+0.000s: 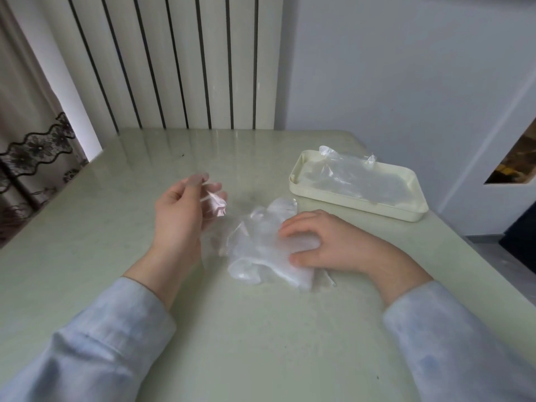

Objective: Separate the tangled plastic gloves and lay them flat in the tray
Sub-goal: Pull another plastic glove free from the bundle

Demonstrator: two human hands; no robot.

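A tangled clump of clear plastic gloves point(261, 248) lies on the pale green table point(116, 227) in front of me. My right hand point(327, 242) rests on the clump's right side, its fingers curled down onto the plastic. My left hand point(185, 210) is raised a little to the left and pinches a crumpled end of one glove point(216, 203) between thumb and fingers. That end stretches down toward the clump. A cream tray point(414, 184) stands at the right rear, with clear gloves point(348, 175) spread flat inside it.
A white ribbed radiator point(174, 62) stands behind the table's far edge. A lace curtain point(32, 149) hangs at the left. The table's right edge drops off just past the tray, beside a white wall.
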